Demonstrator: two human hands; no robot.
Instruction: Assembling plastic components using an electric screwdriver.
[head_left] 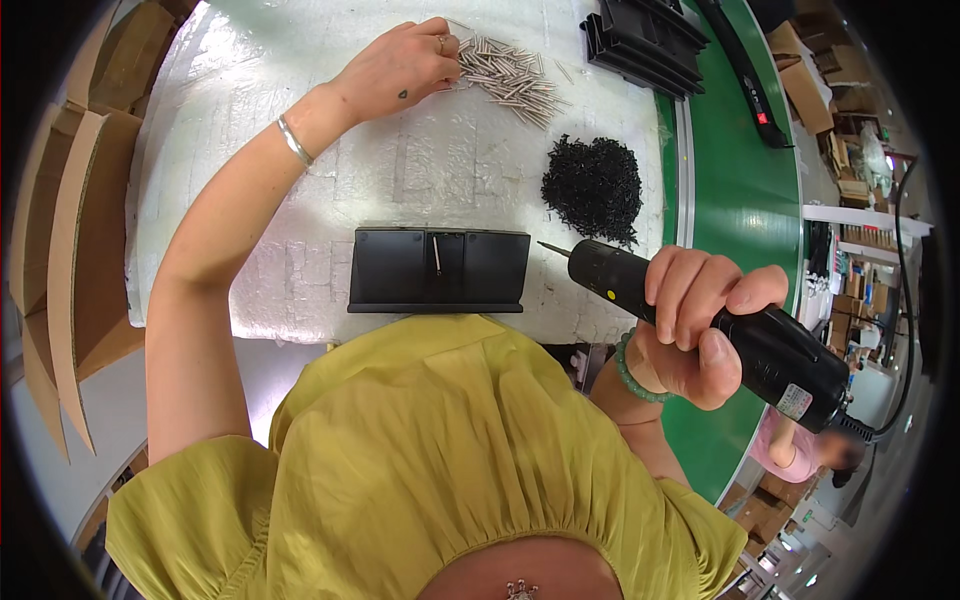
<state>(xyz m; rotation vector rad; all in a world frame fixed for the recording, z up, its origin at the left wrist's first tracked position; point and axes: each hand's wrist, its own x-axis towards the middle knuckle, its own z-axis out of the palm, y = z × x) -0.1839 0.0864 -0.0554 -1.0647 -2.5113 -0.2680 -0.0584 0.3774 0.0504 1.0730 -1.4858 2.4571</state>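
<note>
Right hand: the right hand (700, 330) hangs off the tabletop's near right corner, its grip wrapped fully closed around the black electric screwdriver (700, 320); fingers over the top of the barrel, thumb underneath.
Screwdriver: it lies nearly level, its bit (553, 248) pointing left toward the right end of the black part and stopping just short of it; its cable leaves at the lower right.
Black part: a flat black plastic housing (438, 270) sits at the middle of the near edge of the white tabletop (300, 220), with one slim metal pin (437, 255) standing in its centre channel.
Screws: a heap of small black screws (592, 188) lies near the right edge, just beyond the bit.
Left hand: the left hand (400, 68) reaches to the far edge, its grip pinched down, fingertips touching the near end of the pile of silver metal pins (510, 72); whether a pin is already caught between the fingers cannot be told.
Doing it well: judging by this, picking a single pin cleanly matters, so a fingertip pinch on one pin at the pile's loose edge seems better than a scoop; the driver is best kept steady and clear of the housing meanwhile.
Far right: stacked black housings (640, 40) sit at the far right corner, beside a green conveyor belt (740, 200).
</note>
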